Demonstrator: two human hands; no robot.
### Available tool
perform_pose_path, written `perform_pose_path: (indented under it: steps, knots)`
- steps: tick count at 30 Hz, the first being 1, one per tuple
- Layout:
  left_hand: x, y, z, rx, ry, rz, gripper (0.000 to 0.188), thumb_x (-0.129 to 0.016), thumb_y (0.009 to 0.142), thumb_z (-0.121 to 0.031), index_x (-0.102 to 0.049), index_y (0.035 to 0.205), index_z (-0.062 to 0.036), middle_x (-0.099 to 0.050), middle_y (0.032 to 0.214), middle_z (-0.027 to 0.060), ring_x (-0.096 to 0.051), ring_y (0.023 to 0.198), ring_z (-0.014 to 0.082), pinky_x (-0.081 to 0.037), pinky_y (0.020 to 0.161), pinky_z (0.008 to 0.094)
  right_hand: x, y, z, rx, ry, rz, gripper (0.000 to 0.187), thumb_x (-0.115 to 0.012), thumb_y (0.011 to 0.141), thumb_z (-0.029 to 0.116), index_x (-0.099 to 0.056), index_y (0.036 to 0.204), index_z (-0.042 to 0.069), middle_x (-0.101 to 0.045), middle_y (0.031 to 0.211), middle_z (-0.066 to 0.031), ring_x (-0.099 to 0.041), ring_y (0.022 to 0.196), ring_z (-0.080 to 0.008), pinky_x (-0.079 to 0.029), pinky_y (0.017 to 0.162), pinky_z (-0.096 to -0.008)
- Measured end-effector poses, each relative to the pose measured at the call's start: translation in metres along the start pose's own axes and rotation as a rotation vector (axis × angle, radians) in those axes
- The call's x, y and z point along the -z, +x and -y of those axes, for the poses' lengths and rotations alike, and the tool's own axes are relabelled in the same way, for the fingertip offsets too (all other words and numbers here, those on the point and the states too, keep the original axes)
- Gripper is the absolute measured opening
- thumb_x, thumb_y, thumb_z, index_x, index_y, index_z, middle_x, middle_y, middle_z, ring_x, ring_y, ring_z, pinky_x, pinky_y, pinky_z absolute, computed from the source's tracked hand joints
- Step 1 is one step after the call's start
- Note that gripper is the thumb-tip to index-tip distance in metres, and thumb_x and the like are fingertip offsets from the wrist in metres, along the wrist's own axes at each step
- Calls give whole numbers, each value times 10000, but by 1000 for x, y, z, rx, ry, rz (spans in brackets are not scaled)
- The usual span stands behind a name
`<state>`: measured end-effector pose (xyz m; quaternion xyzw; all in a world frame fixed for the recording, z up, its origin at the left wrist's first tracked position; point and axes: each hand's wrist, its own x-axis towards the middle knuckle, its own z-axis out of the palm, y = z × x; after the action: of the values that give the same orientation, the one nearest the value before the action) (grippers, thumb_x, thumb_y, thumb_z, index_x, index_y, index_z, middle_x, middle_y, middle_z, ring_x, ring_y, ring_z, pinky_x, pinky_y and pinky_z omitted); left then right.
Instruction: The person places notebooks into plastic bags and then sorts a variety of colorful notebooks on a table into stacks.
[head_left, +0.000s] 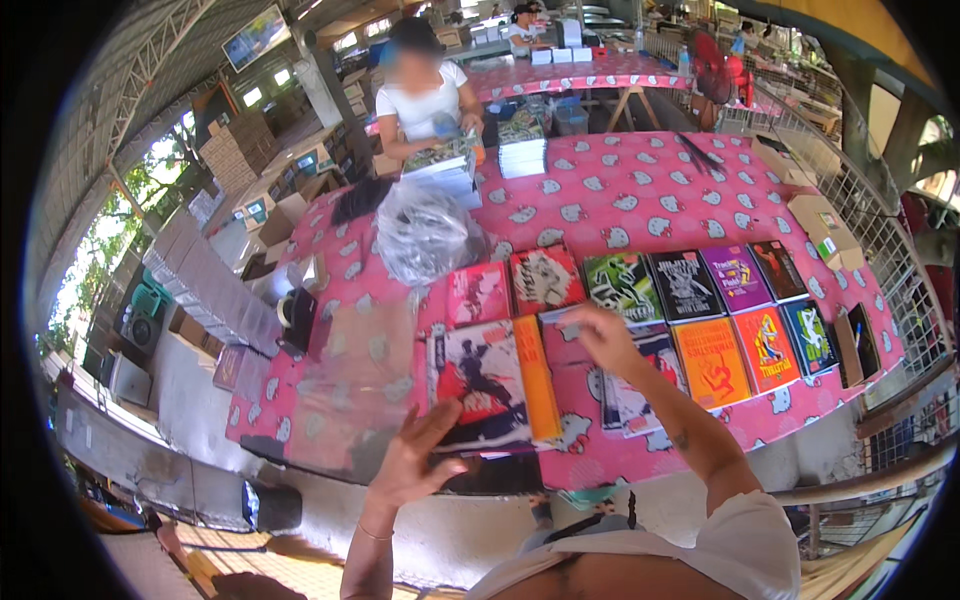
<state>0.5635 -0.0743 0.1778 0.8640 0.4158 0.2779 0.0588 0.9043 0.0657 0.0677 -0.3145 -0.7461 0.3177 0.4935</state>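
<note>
In the head view, a white, black and red book (480, 365) lies flat on top of a small pile on the pink desk (640, 205), right in front of the person. Its long side points away from the body. An orange book (541, 388) peeks out along its right side.

The left hand (420, 452) is the nearer one. It is at the near left corner, with its fingers over the cover and its thumb spread wide from them. The right hand (602, 338) is farther off, past the far right side of the pile. Its fingers bend down near a pale edge, and I cannot tell if they hold it. So the pile sits between the two hands, on a slant. A clear plastic sheet (350, 350) lies just left of it.
</note>
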Motion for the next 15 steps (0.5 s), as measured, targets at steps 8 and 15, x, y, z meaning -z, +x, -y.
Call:
perform_pose_path:
  steps: [8, 15]
  knots:
    - [-173, 61, 298, -90, 310, 109, 539, -571, 910, -316, -466, 1397, -111, -463, 1416, 186, -467, 1293, 346, -409, 1050, 448, -86, 55, -141, 22, -1082, 124, 596, -611, 766, 38, -483, 1345, 95, -553, 1258, -117, -587, 1130, -310, -533, 816, -467]
    - [-176, 75, 300, -239, 216, 137, 457, -566, 900, -283, -537, 1335, -146, -616, 1210, 178, -611, 1094, 319, -413, 1027, 469, 10, 94, -40, -272, 74, -479, 111, -660, 871, 85, -641, 964, 28, -678, 868, -63, -637, 683, -143, -492, 587, -332]
